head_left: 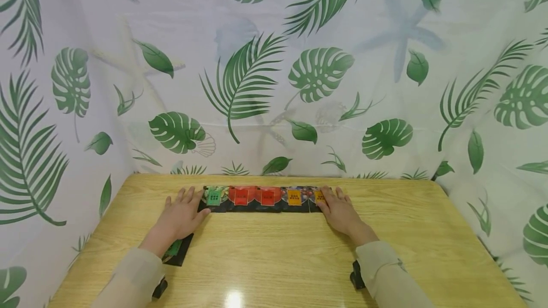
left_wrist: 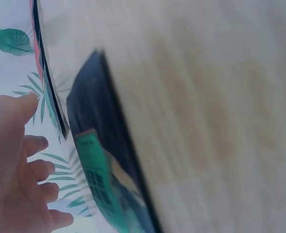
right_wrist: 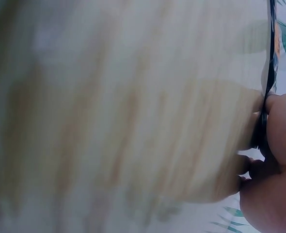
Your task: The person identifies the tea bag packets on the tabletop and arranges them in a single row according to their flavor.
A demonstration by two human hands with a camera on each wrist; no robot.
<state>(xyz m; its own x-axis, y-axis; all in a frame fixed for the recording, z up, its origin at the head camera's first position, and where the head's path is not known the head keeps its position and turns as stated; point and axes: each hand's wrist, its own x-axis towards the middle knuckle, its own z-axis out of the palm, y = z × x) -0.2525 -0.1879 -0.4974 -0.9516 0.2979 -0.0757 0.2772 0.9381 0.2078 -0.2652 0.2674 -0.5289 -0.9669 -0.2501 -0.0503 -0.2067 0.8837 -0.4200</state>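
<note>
A row of several flat black packets lies along the far part of the table. From the left come a green-labelled packet [head_left: 215, 197], a red packet [head_left: 241, 197], a second red packet [head_left: 267, 197] and an orange-labelled packet [head_left: 294, 197]. My left hand [head_left: 181, 213] is at the row's left end, fingers spread beside the green packet. My right hand [head_left: 341, 213] rests on the row's right end, partly covering another orange-labelled packet [head_left: 318, 196]. Under my left wrist lies a separate green-labelled packet [head_left: 184, 249], partly hidden by the arm; the left wrist view shows it closer.
The wooden table [head_left: 274, 260] reaches back to a white leaf-printed cloth [head_left: 265, 151], which hangs behind it and at both sides. A dark wrist device [head_left: 357, 274] sits by the right cuff, with a similar one [head_left: 160, 289] by the left cuff.
</note>
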